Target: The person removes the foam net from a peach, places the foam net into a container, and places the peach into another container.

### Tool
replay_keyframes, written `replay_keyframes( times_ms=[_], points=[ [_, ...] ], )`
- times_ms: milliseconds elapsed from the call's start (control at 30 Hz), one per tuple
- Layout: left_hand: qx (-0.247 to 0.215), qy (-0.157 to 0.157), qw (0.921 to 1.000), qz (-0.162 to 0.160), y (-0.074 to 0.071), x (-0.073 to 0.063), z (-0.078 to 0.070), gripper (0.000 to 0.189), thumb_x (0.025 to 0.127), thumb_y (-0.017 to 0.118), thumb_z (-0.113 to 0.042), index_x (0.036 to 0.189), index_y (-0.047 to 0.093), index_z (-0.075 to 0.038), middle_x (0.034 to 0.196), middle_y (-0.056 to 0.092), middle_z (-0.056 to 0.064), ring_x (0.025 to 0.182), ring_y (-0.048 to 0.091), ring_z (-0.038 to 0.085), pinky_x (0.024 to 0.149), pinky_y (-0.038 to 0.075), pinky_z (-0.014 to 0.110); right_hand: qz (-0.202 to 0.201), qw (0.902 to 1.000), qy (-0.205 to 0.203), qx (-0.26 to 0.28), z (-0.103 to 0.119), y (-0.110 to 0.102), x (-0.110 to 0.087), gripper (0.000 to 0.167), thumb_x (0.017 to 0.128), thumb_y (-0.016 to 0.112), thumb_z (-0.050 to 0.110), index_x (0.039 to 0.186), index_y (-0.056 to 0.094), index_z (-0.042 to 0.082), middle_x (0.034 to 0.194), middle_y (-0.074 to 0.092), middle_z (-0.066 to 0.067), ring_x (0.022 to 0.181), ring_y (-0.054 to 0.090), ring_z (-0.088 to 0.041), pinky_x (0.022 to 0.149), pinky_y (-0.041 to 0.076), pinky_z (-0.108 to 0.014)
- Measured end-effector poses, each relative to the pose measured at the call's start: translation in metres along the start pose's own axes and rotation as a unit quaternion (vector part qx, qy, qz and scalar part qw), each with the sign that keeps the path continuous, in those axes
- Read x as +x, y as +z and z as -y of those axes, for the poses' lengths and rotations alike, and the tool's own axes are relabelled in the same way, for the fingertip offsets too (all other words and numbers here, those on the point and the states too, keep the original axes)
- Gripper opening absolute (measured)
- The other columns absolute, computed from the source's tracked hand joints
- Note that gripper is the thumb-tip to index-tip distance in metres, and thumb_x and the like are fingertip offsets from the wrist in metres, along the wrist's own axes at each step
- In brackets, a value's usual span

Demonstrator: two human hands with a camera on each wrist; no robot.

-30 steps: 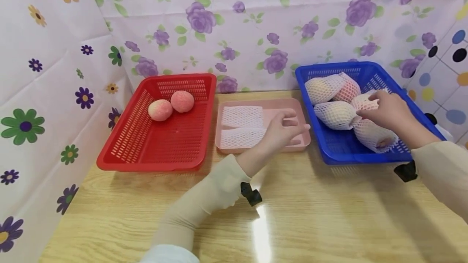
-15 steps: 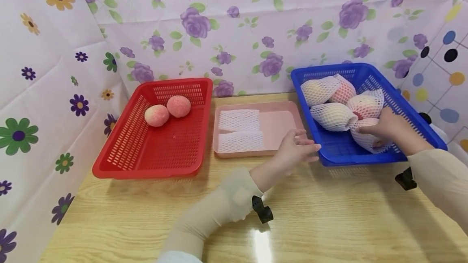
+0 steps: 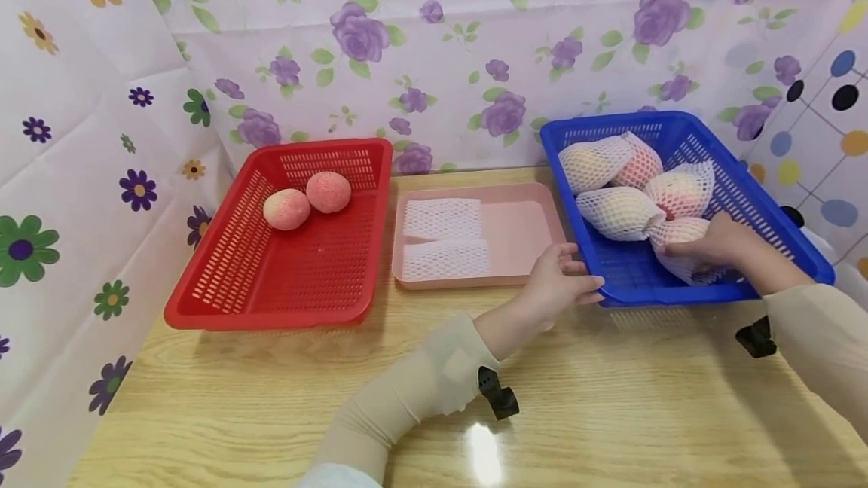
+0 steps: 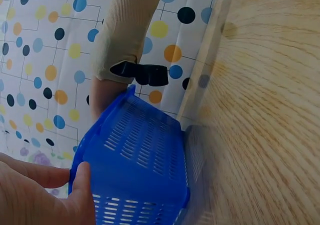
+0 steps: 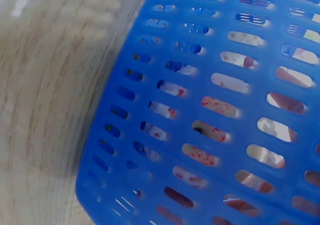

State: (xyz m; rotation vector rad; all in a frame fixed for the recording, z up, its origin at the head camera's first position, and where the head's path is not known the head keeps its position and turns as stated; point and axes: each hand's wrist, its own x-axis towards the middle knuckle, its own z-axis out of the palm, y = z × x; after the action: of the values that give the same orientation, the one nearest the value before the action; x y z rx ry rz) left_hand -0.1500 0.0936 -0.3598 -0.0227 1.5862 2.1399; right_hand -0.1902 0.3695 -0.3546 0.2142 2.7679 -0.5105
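Note:
My left hand (image 3: 552, 285) pinches the near-left rim of a blue plastic basket (image 3: 667, 297). In the left wrist view, the thumb (image 4: 81, 182) lies on the outside of the basket wall, with a finger across the rim. My right hand (image 3: 732, 243) reaches inside the basket and holds a peach in white foam netting (image 3: 678, 239) near the front; its fingertips are hidden. Beside it lie other net-covered peaches (image 3: 618, 213), several in all. Through the slots of the basket wall (image 5: 165, 180), the right wrist view shows only bits of the contents.
A pink tray (image 3: 522, 228) holds two flat white foam nets (image 3: 444, 239) on its left half. To its left stands a red basket (image 3: 305, 277) with two bare peaches (image 3: 286, 209). Patterned cloth (image 3: 434, 59) closes off the back and sides of the wooden table (image 3: 271, 413).
My left hand has moved right from over the pink tray to the blue basket's rim and taken hold. My right hand has shifted from the rear peach to the front one.

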Motion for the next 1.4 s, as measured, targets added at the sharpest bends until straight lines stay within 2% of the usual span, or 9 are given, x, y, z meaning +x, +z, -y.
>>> replay_keyframes(
  times_ms=[167, 367, 467, 567, 700, 833, 1033, 1233, 1400],
  points=[
    [0.000, -0.004, 1.0000, -0.001, 0.002, 0.001, 0.001, 0.059, 0.077, 0.061, 0.022, 0.129, 0.044, 0.001, 0.096, 0.051, 0.008, 0.081, 0.060, 0.021, 0.080, 0.057, 0.043, -0.024, 0.9986, -0.015, 0.044, -0.003, 0.002, 0.000, 0.112, 0.077, 0.072, 0.048, 0.125, 0.012, -0.034, 0.115, 0.033, -0.053, 0.094, 0.047, -0.056, 0.079, 0.046, -0.060],
    [0.000, -0.001, 1.0000, -0.006, 0.003, 0.003, 0.001, 0.057, 0.076, 0.061, 0.024, 0.125, 0.046, 0.000, 0.093, 0.052, 0.008, 0.080, 0.060, 0.021, 0.079, 0.057, 0.044, -0.076, 0.9962, -0.042, 0.001, -0.008, 0.002, 0.002, 0.095, 0.070, 0.079, 0.043, 0.116, 0.031, -0.025, 0.105, 0.043, -0.044, 0.093, 0.046, -0.057, 0.073, 0.042, -0.061],
    [0.002, -0.001, 1.0000, -0.001, 0.002, 0.003, 0.001, 0.056, 0.076, 0.061, 0.024, 0.125, 0.045, 0.000, 0.093, 0.052, 0.008, 0.080, 0.060, 0.021, 0.080, 0.056, 0.044, -0.076, 0.9955, -0.056, -0.005, -0.012, 0.001, 0.000, 0.090, 0.070, 0.080, 0.040, 0.115, 0.035, -0.023, 0.106, 0.045, -0.043, 0.095, 0.046, -0.058, 0.078, 0.039, -0.064],
    [0.003, -0.003, 1.0000, 0.003, 0.001, 0.004, 0.001, 0.056, 0.077, 0.061, 0.023, 0.125, 0.045, 0.000, 0.092, 0.053, 0.008, 0.080, 0.062, 0.023, 0.080, 0.057, 0.043, -0.073, 0.9952, -0.065, -0.002, -0.012, -0.001, -0.004, 0.087, 0.071, 0.079, 0.037, 0.118, 0.035, -0.022, 0.110, 0.044, -0.043, 0.101, 0.040, -0.061, 0.087, 0.030, -0.069],
    [0.003, -0.006, 1.0000, -0.002, 0.000, 0.003, 0.000, 0.055, 0.077, 0.061, 0.022, 0.125, 0.046, 0.000, 0.091, 0.054, 0.008, 0.080, 0.063, 0.025, 0.079, 0.057, 0.041, -0.074, 0.9941, -0.079, 0.001, -0.010, -0.006, -0.009, 0.086, 0.072, 0.078, 0.036, 0.121, 0.035, -0.021, 0.113, 0.044, -0.044, 0.102, 0.036, -0.062, 0.087, 0.028, -0.068],
    [0.000, -0.011, 0.9999, -0.009, 0.001, 0.003, -0.001, 0.055, 0.077, 0.062, 0.022, 0.125, 0.047, -0.001, 0.091, 0.053, 0.007, 0.080, 0.063, 0.024, 0.079, 0.057, 0.041, -0.084, 0.9919, -0.094, -0.007, -0.006, -0.011, -0.013, 0.084, 0.072, 0.079, 0.035, 0.121, 0.039, -0.020, 0.112, 0.048, -0.042, 0.100, 0.042, -0.058, 0.084, 0.031, -0.065],
    [-0.001, -0.012, 0.9998, -0.013, 0.001, 0.004, -0.001, 0.057, 0.075, 0.062, 0.024, 0.124, 0.047, 0.000, 0.091, 0.053, 0.007, 0.080, 0.062, 0.022, 0.079, 0.057, 0.042, -0.069, 0.9950, -0.073, -0.004, -0.004, -0.017, -0.024, 0.091, 0.075, 0.076, 0.040, 0.128, 0.030, -0.018, 0.118, 0.042, -0.042, 0.103, 0.038, -0.058, 0.079, 0.038, -0.065],
    [0.005, -0.002, 1.0000, -0.004, -0.001, 0.005, -0.003, 0.058, 0.076, 0.060, 0.024, 0.128, 0.045, 0.001, 0.088, 0.052, 0.006, 0.073, 0.059, 0.019, 0.080, 0.057, 0.041, -0.073, 0.9949, -0.070, 0.001, -0.003, -0.023, -0.034, 0.096, 0.075, 0.077, 0.043, 0.133, 0.027, -0.016, 0.119, 0.041, -0.042, 0.102, 0.043, -0.056, 0.076, 0.042, -0.063],
    [0.016, 0.002, 0.9999, -0.003, -0.004, 0.005, -0.004, 0.060, 0.077, 0.060, 0.023, 0.131, 0.043, 0.001, 0.090, 0.054, 0.007, 0.077, 0.063, 0.024, 0.080, 0.057, 0.039, -0.070, 0.9945, -0.076, 0.017, 0.001, -0.025, -0.039, 0.097, 0.077, 0.076, 0.042, 0.136, 0.023, -0.014, 0.122, 0.038, -0.040, 0.103, 0.042, -0.054, 0.077, 0.042, -0.064]
  ],
)
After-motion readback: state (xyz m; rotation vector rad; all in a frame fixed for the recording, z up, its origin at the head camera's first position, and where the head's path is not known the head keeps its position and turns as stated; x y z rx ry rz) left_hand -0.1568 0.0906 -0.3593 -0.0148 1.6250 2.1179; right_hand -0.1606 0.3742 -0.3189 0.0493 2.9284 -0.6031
